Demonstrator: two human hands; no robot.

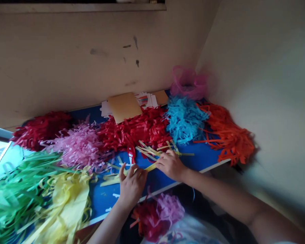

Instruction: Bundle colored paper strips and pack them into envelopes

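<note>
Since your left hand (132,186) and right hand (170,165) are both down on the loose pale yellow paper strips (148,154), start there. Your left fingers (122,169) look half open and curled, your right fingers (167,155) lie flatter across a strip, and honestly I can't tell if either is really pinching. The white-trimmed desk edge (162,191) runs just past your wrists, with a crimson-and-pink shredded paper bundle (155,215) below it, so a careless tug could drag strips over. You've got a small patch of bare blue desk top (155,183) there to work in. Further out, a red paper heap (134,130), pink paper heap (78,145), green paper heap (17,193), yellow paper heap (66,206), turquoise paper heap (185,118) and orange paper heap (228,135) crowd you, so a wide elbow could snag them. Brown card sheets (124,106) sit against the beige wall (66,57).
</note>
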